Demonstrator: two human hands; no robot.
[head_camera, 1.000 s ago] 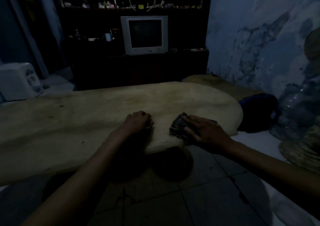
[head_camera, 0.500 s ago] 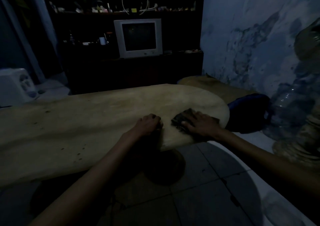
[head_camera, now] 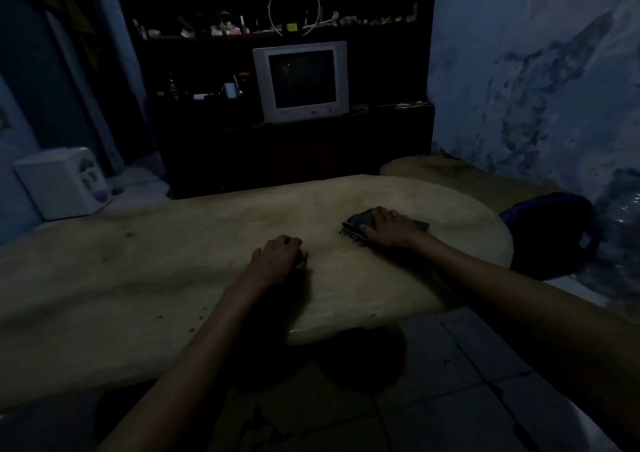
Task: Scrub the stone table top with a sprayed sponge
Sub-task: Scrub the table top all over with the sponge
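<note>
on the stone table top (head_camera: 173, 271) the right hand (head_camera: 391, 228) presses a sponge (head_camera: 360, 224) flat-fingered; left hand (head_camera: 278, 257) rests curled, empty.

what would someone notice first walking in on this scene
The pale stone table top fills the middle of the dim room. On it the right hand presses a dark sponge near the right end, and the left hand rests curled beside it. Behind, a white television stands on a dark shelf unit.

Pale stone table (head_camera: 145, 278), rounded right end, dark specks near the front edge, dark sponge (head_camera: 360, 224) on it, left fist (head_camera: 278, 257) resting beside.
</note>
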